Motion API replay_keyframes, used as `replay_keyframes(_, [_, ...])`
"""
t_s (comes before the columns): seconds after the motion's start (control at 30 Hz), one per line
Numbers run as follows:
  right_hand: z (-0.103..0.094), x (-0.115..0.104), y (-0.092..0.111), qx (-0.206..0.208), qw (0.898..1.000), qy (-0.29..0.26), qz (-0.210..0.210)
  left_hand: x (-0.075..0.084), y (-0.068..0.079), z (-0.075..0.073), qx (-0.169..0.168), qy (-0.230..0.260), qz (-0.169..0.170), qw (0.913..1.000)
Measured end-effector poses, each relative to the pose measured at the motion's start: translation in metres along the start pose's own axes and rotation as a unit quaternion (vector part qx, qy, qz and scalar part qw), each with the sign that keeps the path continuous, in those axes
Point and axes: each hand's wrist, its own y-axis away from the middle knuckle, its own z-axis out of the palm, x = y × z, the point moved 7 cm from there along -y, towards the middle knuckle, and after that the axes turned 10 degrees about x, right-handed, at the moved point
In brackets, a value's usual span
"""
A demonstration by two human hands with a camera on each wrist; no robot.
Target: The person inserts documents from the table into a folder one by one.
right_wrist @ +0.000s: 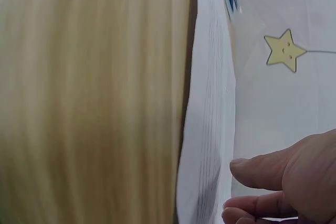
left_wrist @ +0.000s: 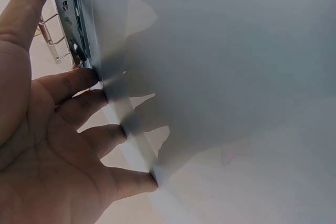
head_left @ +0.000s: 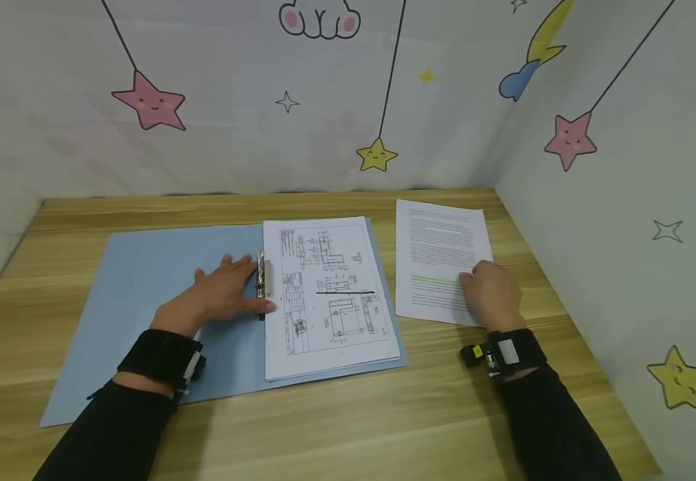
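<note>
A blue folder (head_left: 143,294) lies spread on the table, with printed drawing sheets (head_left: 318,347) on its right half. Along their left edge runs a metal clip (head_left: 260,280). My left hand (head_left: 216,294) rests spread on the folder, its thumb across the clip's lower end and its fingertips beside the clip's upper part. In the left wrist view, the fingers (left_wrist: 139,181) are straight against the folder's smooth surface. To the right lies a sheet of text (head_left: 438,247) with a green highlighted line. My right hand (head_left: 495,294) pinches its right edge, thumb on top; the other fingers are mostly hidden.
The wooden table (head_left: 336,427) extends below the folder and the sheet. A white wall (head_left: 222,153) with cartoon stars stands at the back, and another wall (head_left: 624,267) closes the right side. Dark bands with small cameras (head_left: 161,361) sit on both wrists.
</note>
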Motion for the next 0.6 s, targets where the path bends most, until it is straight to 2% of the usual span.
replay_keyframes(0.2, [-0.001,0.017,-0.001,-0.013,0.999,0.02,0.03,0.001,0.0,0.001,0.001,0.005,0.0,1.0])
replay_keyframes(0.43, [0.0,0.024,-0.003,-0.025,0.997,0.033,0.059,0.001,0.001,0.001,0.0,0.004,-0.001,1.0])
replay_keyframes(0.6, [0.001,0.028,-0.005,-0.018,0.998,0.025,0.061,0.0,0.0,0.001,0.001,0.004,0.0,1.0])
